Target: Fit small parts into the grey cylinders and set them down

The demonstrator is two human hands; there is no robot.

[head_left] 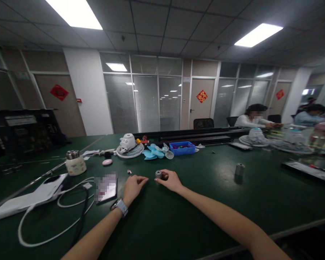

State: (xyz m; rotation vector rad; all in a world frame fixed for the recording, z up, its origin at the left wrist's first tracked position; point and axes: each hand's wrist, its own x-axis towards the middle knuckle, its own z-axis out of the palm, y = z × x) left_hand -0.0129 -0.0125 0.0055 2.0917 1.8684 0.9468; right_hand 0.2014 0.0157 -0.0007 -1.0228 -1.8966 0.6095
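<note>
My right hand [172, 181] grips a small grey metal cylinder [158, 174] between thumb and fingers, its round top facing up, just above or on the green tabletop. To its left, my left hand [133, 187] is closed in a pinch, its fingertips pointing toward the cylinder but apart from it. Whatever may be between those fingertips is too small to make out. A wristwatch [121, 207] is on my left wrist. A similar grey metal cylinder [239, 169] stands upright on the table, well to the right. Beyond my left hand lies a tiny pinkish-white piece [129, 172].
At left are a phone [107, 187], white cable [24, 233], power bank [13, 207] and jar [76, 164]. Further back sit a white fan part [128, 142], blue fan blades [151, 153] and a blue bin [182, 148]. A person [250, 121] sits across at right.
</note>
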